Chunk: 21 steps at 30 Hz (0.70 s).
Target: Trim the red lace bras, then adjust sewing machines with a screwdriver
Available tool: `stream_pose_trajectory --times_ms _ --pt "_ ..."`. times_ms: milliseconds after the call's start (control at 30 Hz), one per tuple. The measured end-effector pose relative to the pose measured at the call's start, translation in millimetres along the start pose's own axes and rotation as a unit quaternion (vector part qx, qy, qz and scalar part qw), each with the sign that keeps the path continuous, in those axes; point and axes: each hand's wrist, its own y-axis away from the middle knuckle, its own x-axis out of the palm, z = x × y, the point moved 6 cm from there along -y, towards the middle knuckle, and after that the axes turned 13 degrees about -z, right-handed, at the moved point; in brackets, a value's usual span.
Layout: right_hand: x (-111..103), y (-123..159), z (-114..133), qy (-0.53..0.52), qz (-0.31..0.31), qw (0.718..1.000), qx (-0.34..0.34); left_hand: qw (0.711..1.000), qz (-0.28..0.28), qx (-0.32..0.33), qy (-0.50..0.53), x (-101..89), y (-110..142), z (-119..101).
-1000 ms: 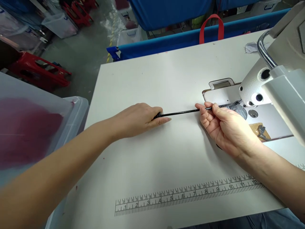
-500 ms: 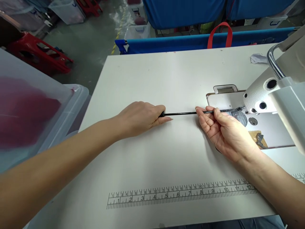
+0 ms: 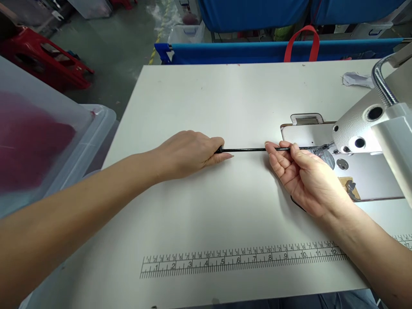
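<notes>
A thin black cord [image 3: 244, 149] runs taut and nearly level between my two hands. At its left end my left hand [image 3: 193, 154] is closed, with a thicker dark bit of the cord showing by the thumb and forefinger. My right hand [image 3: 305, 171], palm turned up, pinches the cord between thumb and fingers. From there it leads right to the presser foot [image 3: 325, 146] of the white sewing machine [image 3: 357, 116]. A dark loop edge [image 3: 298, 204] peeks out under my right hand; what it belongs to is hidden.
A printed ruler [image 3: 238, 262] runs along the table's [image 3: 193, 98] near side. Left stands a clear plastic bin [image 3: 96, 124] with dark red material, beyond it a red stool [image 3: 41, 60]. A blue cloth trough [image 3: 225, 52] with a red strap [image 3: 289, 47] borders the far edge.
The view has shifted slightly, so the table and machine sit differently in the picture. Both hands keep the same hold on the cord, with nearly the same gap between them.
</notes>
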Motion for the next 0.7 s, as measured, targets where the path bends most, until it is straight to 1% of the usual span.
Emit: stream_pose_trajectory --times_ms 300,433,533,700 --pt "-0.5 -0.6 1.4 -0.001 0.0 1.0 -0.001 1.0 0.018 0.014 0.021 -2.7 -8.2 1.2" --pt "0.8 -0.2 0.4 0.0 0.002 1.0 -0.001 1.0 0.021 -0.01 -0.013 -1.5 -6.7 1.4" --pt "1.1 1.4 -0.1 0.004 -0.009 1.0 -0.002 0.999 0.015 -0.022 -0.043 -2.1 -3.1 -0.7" --pt "1.9 4.0 1.0 0.018 -0.039 0.999 -0.012 1.0 0.025 -0.01 -0.009 -3.4 -1.7 -4.0"
